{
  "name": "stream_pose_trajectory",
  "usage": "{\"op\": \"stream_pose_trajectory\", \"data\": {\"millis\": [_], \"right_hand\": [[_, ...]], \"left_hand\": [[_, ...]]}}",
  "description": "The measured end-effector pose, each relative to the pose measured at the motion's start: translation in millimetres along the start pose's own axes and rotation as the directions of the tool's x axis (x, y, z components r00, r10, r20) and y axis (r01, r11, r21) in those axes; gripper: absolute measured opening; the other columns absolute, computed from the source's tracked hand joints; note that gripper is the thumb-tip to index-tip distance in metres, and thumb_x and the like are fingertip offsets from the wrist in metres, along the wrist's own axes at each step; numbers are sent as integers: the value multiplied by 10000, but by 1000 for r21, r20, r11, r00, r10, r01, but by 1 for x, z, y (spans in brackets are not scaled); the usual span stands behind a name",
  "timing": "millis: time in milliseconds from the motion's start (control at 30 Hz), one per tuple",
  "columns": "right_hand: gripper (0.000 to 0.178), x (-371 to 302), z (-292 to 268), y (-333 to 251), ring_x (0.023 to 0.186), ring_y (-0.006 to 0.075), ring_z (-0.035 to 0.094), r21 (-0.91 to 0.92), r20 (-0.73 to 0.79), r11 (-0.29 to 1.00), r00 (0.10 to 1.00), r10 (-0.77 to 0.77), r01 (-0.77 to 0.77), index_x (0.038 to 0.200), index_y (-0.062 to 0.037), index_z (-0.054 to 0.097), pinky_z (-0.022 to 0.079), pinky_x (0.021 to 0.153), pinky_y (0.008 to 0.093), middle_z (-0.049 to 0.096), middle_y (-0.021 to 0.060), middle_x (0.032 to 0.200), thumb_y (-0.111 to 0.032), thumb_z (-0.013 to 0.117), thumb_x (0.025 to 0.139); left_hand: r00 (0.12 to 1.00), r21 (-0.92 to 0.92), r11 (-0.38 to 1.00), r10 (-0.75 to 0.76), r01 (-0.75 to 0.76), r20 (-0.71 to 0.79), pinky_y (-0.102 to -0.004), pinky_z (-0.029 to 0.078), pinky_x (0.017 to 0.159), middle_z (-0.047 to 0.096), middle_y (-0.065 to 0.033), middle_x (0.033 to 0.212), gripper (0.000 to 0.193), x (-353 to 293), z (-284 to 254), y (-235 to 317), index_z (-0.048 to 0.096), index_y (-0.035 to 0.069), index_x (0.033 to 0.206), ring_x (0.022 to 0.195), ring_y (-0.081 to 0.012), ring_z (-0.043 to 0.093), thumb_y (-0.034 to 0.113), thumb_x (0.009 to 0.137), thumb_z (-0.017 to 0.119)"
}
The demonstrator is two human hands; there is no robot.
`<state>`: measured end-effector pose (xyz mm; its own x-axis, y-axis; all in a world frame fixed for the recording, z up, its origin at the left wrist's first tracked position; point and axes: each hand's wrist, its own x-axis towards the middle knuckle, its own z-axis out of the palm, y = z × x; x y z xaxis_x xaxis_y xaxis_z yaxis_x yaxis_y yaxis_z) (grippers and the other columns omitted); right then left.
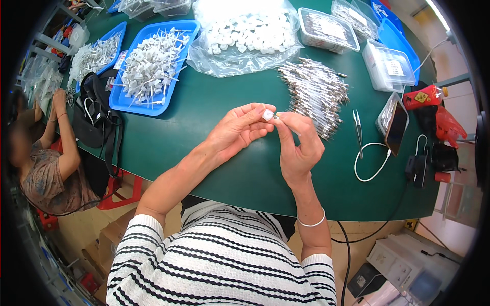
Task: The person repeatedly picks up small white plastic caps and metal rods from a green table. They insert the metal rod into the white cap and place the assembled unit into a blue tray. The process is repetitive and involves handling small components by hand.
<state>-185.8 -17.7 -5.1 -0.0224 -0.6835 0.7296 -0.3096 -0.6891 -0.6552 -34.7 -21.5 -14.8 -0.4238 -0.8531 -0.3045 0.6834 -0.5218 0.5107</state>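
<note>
Head view shows the left hand (236, 130) pinching a cap (268, 115), the right hand (301, 145) just beside it pinching a pin (276, 117), seemingly mid-fitting, calling for steady alignment.

above the green desk (237, 176), your left hand (234, 131) pinches a small white cube (267, 115) while your right hand (302, 147) holds a thin piece (276, 117) at its side; beyond lie slender rods (316, 97) and a blue tray (133, 107) of white-headed parts (150, 69).
</note>
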Motion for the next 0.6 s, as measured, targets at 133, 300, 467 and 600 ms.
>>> {"op": "stream_pose_trajectory", "data": {"millis": [133,300,467,600], "right_hand": [[191,0,0,1,704,200,637,-9,8,1000,1000,-12,12,886,-23,617,508,572,275,658,97,831,44,708,732],[198,-2,0,3,699,198,635,-15,15,999,999,-28,29,881,-28,618,507,571,273,658,89,818,36,719,723],[211,-2,0,4,690,199,629,-30,16,998,998,-54,55,883,-40,620,503,554,271,657,88,816,27,728,715],[229,-4,0,4,675,191,620,-59,28,994,996,-86,88,881,-45,620,496,529,268,655,84,819,25,737,698]], "left_hand": [[1000,12,1000,24,-24,13,-191,553,696,625,-54,927,240,1,-2,0,569,-17,1074,827,-101,634,173,930,549],[998,12,998,61,-62,27,-207,551,723,640,-69,938,249,1,-5,-1,573,-13,1090,860,-131,652,172,924,559],[998,20,998,64,-64,25,-209,545,730,638,-61,933,250,0,-4,0,575,-10,1094,867,-129,648,174,925,559],[998,13,998,57,-57,19,-209,543,729,638,-60,933,250,1,-5,-1,578,-8,1095,860,-125,645,173,924,560]]}}
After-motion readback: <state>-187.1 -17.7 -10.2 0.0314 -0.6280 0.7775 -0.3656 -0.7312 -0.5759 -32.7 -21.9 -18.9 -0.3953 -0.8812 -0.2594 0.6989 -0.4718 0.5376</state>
